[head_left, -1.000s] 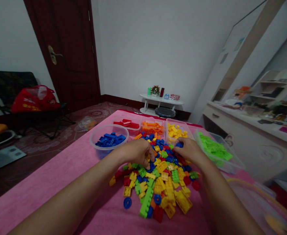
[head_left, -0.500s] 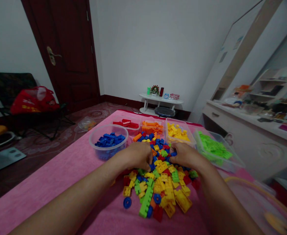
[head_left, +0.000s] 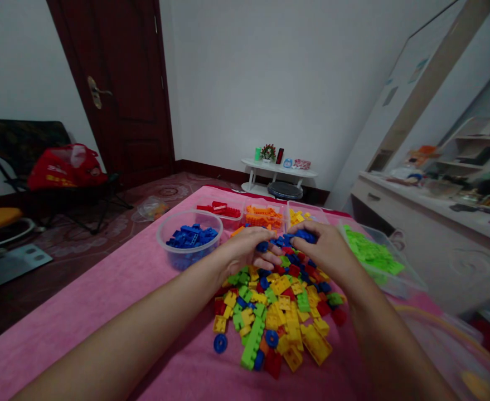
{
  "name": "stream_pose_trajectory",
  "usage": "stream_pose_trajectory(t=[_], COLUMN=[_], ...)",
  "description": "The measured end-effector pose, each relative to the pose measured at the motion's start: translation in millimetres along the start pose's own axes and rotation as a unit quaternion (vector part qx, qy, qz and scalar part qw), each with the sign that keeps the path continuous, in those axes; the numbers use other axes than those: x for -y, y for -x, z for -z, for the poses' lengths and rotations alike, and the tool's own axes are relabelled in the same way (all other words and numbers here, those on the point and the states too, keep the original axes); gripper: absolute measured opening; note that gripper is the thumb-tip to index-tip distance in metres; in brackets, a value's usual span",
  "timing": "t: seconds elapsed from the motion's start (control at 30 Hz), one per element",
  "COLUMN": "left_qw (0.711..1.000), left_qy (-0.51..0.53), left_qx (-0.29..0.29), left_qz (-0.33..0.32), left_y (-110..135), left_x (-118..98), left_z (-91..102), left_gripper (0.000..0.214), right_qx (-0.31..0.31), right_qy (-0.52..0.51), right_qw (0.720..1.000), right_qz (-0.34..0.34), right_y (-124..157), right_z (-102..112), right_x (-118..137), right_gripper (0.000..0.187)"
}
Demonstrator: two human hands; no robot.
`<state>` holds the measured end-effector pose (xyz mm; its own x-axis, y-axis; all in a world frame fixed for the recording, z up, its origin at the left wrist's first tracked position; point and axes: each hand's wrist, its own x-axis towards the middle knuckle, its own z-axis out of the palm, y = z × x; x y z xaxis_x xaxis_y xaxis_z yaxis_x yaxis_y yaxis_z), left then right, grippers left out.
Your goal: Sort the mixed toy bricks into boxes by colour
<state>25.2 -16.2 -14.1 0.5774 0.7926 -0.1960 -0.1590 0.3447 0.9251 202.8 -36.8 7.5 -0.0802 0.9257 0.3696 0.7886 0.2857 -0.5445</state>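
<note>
Blue bricks (head_left: 305, 236) sit in the curled grip of the right hand (head_left: 326, 248), over the far side of the brick pile (head_left: 284, 303); the left hand (head_left: 245, 252), now lifted from the pile and turned palm inward, is half open, a blue piece (head_left: 262, 246) between thumb and fingers.

Access to the bricks (head_left: 290, 320) is afforded between the forearms (head_left: 144, 334); passage is obstructed beyond by boxes (head_left: 230, 223), leftward by the bowl (head_left: 164, 250).
</note>
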Motion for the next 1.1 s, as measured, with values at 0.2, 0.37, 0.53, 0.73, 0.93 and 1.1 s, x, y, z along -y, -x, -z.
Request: stream_pose_trajectory(t=[0.2, 0.37, 0.53, 0.73, 0.93, 1.1], left_qw=[0.973, 0.961, 0.994, 0.819, 0.621, 0.698], left_qy=[0.195, 0.231, 0.102, -0.46, -0.744, -0.706], left_qx=[0.096, 0.131, 0.019, -0.252, -0.241, -0.071], left_qz=[0.073, 0.073, -0.041, -0.23, -0.055, -0.101], left_y=[-6, -9, 8, 39, 47, 45], left_x=[9, 8, -25, -71, -72, -66], left_z=[6.5, 10.0, 19.0, 70.5, 96.2, 73.9], left_gripper=[0.044, 0.029, 0.029, 0.043, 0.041, 0.031], right_qx=[-0.028, -0.05, -0.103, -0.043, 0.104, 0.197], right_qy=[-0.011, -0.103, -0.125, -0.046, 0.065, 0.202], right_qw=[0.995, 0.992, 0.986, 0.998, 0.992, 0.958], right_qz=[0.092, 0.049, 0.039, 0.015, 0.019, 0.049], right_y=[10, 13, 12, 7, 11, 23], right_z=[-23, -26, -17, -17, -32, -43], right_x=[29, 35, 33, 17, 17, 25], right_gripper=[0.028, 0.029, 0.026, 0.019, 0.015, 0.037])
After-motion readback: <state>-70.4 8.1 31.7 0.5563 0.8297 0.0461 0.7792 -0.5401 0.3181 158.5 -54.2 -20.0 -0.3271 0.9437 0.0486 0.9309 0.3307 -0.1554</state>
